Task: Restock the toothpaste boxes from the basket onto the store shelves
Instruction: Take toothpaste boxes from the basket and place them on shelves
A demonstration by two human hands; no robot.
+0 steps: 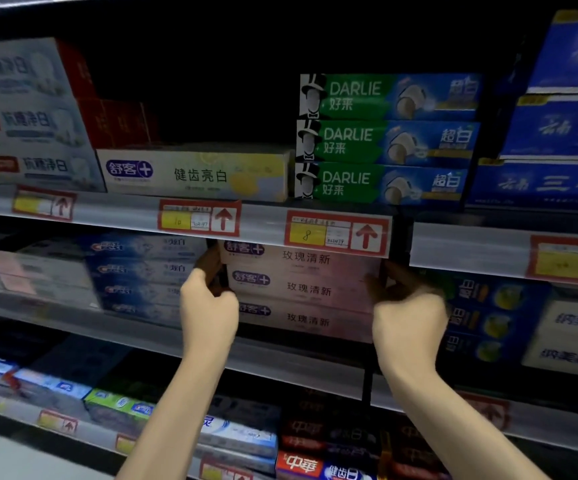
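the left hand [209, 303] and the right hand [407, 308] hold a pile of three pink toothpaste boxes [301, 289] between them. the left hand's fingers curl round one end of the pile. the right hand's fingers wrap the other end, though that side is blurry and dark. holding both ends at once squeezes the three boxes together, so i think they can go in as one block and not slide apart. the pile is in the middle shelf [280, 356], with its fronts facing out so the words can be read. i cannot tell if it sits fully on the board.

just above the grip runs the rail of the upper shelf [263, 225] with a red and yellow price tag [336, 233]. it hides the top of the pile, so there is little room to lift. right beside the left hand sit blue and white boxes [142, 271]. right beside the right hand sit blue boxes with lemons [488, 306]. the gap between them is tight, so fingers could get pinched or bump a neighbour box. higher up, past the rail, stand green darlie boxes [384, 140]. the basket is not in view.
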